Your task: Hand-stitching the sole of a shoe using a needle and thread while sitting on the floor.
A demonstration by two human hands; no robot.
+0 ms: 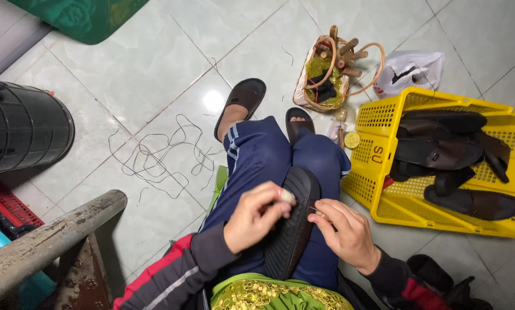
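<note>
- A black bin point(22, 126) stands far left of the sole, beside a red crate point(8, 209); a worn grey rail point(51, 238) slants across the near-left corner.
- Loose thread point(154, 158) lies in loops on the tiled floor point(154, 69), left of the sole and within the left hand's reach, apparently paid out for stitching.
- The left hand point(254, 217) presses against the sole's left edge, fingers curled narrow around a small pale object point(287, 196) held at the fingertips; it seems to steady the work.
- The sole point(292, 227), black and ridged, rests tread-up along the seated person's blue-trousered lap point(257, 161), toe pointing away, propped there so both hands can work its rim.
- The right hand point(346, 232) meets the sole's right edge, thumb and forefinger pinched shut on something thin, perhaps a needle point(316, 212); it is too small to tell for sure.
- Beyond the sole, the person's feet sit in dark sandals point(243, 100).
- A woven basket point(320, 74) of wooden-handled tools stands past the feet, above the sole in the picture.
- A white bag point(409, 72) lies just right of that basket.
- A yellow crate point(384, 172), right of the sole and close to the knee, holds several brown sandals point(441, 152), piled for easy reach.
</note>
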